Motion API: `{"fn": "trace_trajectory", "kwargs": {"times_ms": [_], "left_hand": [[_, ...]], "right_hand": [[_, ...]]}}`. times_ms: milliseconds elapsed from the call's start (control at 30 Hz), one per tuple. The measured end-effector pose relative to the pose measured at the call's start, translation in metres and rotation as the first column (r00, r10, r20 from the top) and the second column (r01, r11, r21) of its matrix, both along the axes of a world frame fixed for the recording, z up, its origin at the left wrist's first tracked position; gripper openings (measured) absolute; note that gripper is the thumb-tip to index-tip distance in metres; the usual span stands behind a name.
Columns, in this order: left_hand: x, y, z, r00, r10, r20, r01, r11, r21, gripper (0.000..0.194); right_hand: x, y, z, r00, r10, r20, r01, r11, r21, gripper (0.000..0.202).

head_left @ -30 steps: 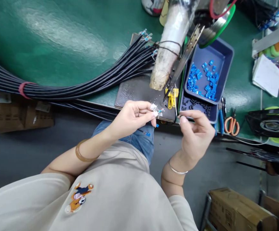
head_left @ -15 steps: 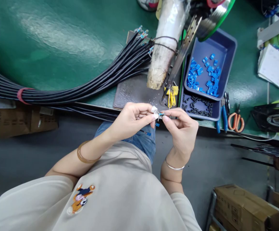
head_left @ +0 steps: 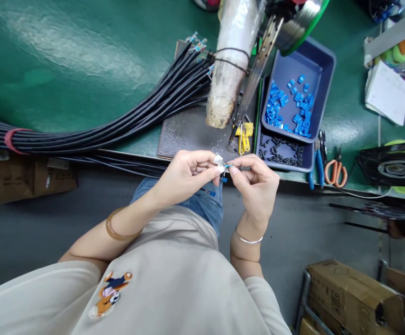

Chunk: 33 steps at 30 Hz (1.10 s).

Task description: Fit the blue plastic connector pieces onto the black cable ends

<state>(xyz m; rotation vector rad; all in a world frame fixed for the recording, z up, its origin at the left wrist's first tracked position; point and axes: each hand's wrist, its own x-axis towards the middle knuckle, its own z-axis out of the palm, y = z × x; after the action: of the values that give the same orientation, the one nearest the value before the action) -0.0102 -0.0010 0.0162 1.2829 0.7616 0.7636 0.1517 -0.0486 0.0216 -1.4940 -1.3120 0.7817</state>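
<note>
My left hand (head_left: 184, 176), with whitish wrapping on its thumb and fingertip, is closed in a pinch on the end of a cable just in front of the bench edge. Thin blue and pale wires (head_left: 227, 166) stick out between the two hands. My right hand (head_left: 258, 182) pinches these wires by their tips, thumb against forefinger. Most of the held cable is hidden by my fingers. Below them hangs a small blue connector (head_left: 224, 179), and another blue-ended lead (head_left: 208, 191) shows over my lap. A yellow tool (head_left: 246, 136) lies just beyond the right hand.
Black cables (head_left: 129, 117) with stripped ends, bound by a red band (head_left: 11, 141), lie left. A plastic-wrapped tube (head_left: 219, 100) and metal arm (head_left: 256, 74) overhang a dark plate (head_left: 181, 132). Right are a bin (head_left: 322, 93) of blue connectors, black parts (head_left: 282, 151), blue-handled pliers (head_left: 319, 167) and orange-handled pliers (head_left: 335, 173).
The whole view has shifted, so the bench and hands appear slightly farther left. Both hands keep their pinch on the cable end and wires, with little movement against each other.
</note>
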Motion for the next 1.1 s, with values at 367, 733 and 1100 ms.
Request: {"fn": "trace_trajectory", "kwargs": {"times_ms": [367, 733, 1100], "left_hand": [[-0.001, 0.0, 0.002, 1.0, -0.012, 0.004, 0.012, 1.0, -0.013, 0.018], [-0.005, 0.0, 0.002, 0.998, -0.05, 0.039, 0.056, 0.985, -0.163, 0.02], [-0.004, -0.001, -0.003, 0.979, 0.101, 0.177, -0.051, 0.962, -0.267, 0.017]], "right_hand": [[-0.001, 0.001, 0.002, 0.999, -0.005, 0.044, 0.005, 1.0, -0.007, 0.006], [-0.004, 0.003, -0.001, 1.0, 0.016, 0.017, -0.016, 1.0, -0.02, 0.011], [-0.014, -0.012, -0.006, 0.903, -0.208, 0.377, 0.106, 0.956, 0.273, 0.01]]}}
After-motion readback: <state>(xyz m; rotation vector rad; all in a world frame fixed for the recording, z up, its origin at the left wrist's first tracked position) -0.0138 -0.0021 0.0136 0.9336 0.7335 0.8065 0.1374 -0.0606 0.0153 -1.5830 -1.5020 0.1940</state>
